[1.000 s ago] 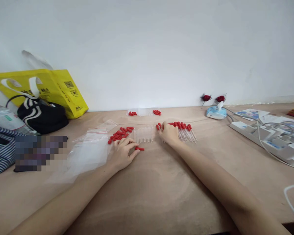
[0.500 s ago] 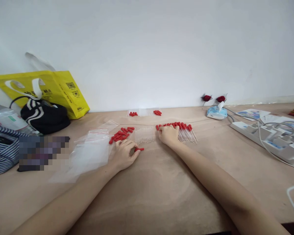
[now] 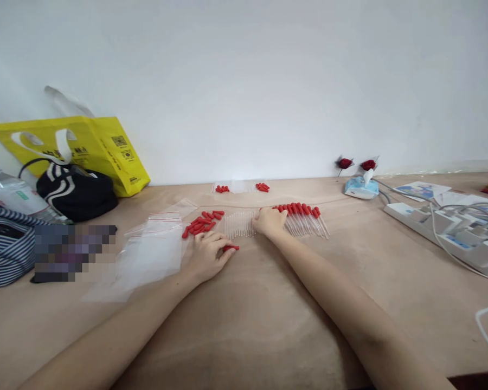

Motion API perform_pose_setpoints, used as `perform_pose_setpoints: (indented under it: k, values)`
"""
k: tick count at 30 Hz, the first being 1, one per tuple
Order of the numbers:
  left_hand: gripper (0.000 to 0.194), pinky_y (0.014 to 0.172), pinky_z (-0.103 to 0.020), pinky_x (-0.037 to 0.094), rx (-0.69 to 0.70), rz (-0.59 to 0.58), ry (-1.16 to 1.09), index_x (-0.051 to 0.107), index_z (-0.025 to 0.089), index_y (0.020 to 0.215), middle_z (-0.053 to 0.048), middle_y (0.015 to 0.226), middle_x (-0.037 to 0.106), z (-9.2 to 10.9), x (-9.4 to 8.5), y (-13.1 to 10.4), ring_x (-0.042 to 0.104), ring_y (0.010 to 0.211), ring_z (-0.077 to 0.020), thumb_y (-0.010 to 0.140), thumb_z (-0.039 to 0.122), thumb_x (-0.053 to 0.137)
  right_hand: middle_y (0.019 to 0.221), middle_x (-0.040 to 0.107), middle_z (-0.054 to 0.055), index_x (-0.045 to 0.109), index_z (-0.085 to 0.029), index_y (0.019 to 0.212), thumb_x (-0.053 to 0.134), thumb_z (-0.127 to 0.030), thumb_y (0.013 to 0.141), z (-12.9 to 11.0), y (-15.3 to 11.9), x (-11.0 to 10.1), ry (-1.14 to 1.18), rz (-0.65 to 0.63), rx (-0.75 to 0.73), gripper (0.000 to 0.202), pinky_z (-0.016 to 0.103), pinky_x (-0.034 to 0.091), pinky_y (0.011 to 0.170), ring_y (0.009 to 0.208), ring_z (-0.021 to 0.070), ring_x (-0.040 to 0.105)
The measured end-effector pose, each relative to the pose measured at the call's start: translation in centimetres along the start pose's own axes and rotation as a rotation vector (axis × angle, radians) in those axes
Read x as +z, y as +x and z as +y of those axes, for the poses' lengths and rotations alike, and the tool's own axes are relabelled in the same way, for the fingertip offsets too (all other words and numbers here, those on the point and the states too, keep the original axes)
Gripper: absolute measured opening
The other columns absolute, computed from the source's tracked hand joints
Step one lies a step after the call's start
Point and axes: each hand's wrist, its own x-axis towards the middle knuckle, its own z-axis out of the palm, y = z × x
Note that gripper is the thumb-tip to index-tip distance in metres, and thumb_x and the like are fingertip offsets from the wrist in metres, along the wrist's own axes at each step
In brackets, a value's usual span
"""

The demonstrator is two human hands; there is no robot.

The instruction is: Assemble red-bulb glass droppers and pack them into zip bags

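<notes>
My left hand point(image 3: 208, 255) rests on the table with thumb and fingers pinched on a red rubber bulb point(image 3: 232, 247). Behind that hand lies a pile of loose red bulbs point(image 3: 202, 222). A row of bare clear dropper tubes point(image 3: 238, 224) lies between my hands. My right hand point(image 3: 270, 221) is at the right end of this row, fingers curled down; whatever they grip is hidden. Just right of it, several droppers point(image 3: 308, 219) with red bulbs on their far ends lie side by side.
Clear zip bags point(image 3: 156, 249) lie left of my left hand. Near the wall is a bag of bulbs and tubes point(image 3: 242, 187). A yellow bag point(image 3: 106, 151) and black pouch point(image 3: 81, 192) stand left; a tissue pack point(image 3: 361, 188) and power strip point(image 3: 443, 233) lie right.
My right hand has moved left, off the capped droppers toward the bare tubes, uncovering more of the capped row. My left hand stays in place with the red bulb.
</notes>
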Motion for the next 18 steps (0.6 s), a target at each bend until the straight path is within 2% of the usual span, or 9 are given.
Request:
perform_pose_setpoints:
  k: [5, 9, 12, 15, 18]
  values:
    - [0.012, 0.081, -0.037, 0.027, 0.005, 0.002, 0.000, 0.061, 0.021, 0.079, 0.000, 0.083, 0.066, 0.0, -0.1, -0.1, 0.055, 0.085, -0.0193, 0.080, 0.026, 0.050, 0.092, 0.065, 0.015, 0.065, -0.013, 0.085, 0.048, -0.034, 0.074, -0.6, 0.5, 0.0, 0.020, -0.064, 0.032, 0.029, 0.044, 0.024, 0.083, 0.089, 0.0277, 0.057]
    - [0.012, 0.081, -0.037, 0.027, -0.003, 0.017, -0.019, 0.059, 0.021, 0.082, 0.000, 0.086, 0.067, -0.2, 0.0, 0.0, 0.056, 0.085, -0.0193, 0.082, 0.026, 0.048, 0.092, 0.064, 0.016, 0.065, -0.013, 0.086, 0.045, -0.034, 0.077, -0.6, 0.2, -0.6, 0.014, -0.058, 0.004, 0.030, 0.043, 0.026, 0.081, 0.088, 0.0273, 0.057]
    - [0.014, 0.082, -0.038, 0.027, 0.007, 0.031, -0.017, 0.059, 0.022, 0.089, -0.001, 0.088, 0.067, -0.4, 0.1, 0.0, 0.056, 0.087, -0.0193, 0.083, 0.025, 0.047, 0.097, 0.062, 0.017, 0.062, -0.012, 0.089, 0.041, -0.034, 0.081, 0.4, -0.8, -1.4, 0.009, -0.032, -0.055, 0.032, 0.037, 0.029, 0.079, 0.095, 0.0267, 0.054]
    - [0.021, 0.083, -0.039, 0.026, 0.028, 0.047, 0.001, 0.058, 0.022, 0.098, -0.003, 0.093, 0.067, -0.4, 0.3, -0.1, 0.055, 0.090, -0.0198, 0.084, 0.021, 0.043, 0.095, 0.062, 0.015, 0.056, -0.011, 0.097, 0.038, -0.029, 0.085, 3.0, -2.6, -1.7, 0.036, 0.029, -0.226, 0.028, 0.031, 0.030, 0.075, 0.092, 0.0228, 0.053]
    - [0.021, 0.086, -0.041, 0.024, 0.068, 0.043, 0.001, 0.059, 0.022, 0.094, -0.003, 0.092, 0.067, -0.1, 0.5, -0.1, 0.055, 0.090, -0.0193, 0.085, 0.020, 0.040, 0.089, 0.062, 0.009, 0.052, -0.012, 0.095, 0.033, -0.021, 0.087, 6.3, -4.8, -1.3, 0.128, 0.085, -0.556, 0.022, 0.029, 0.029, 0.073, 0.081, 0.0174, 0.054]
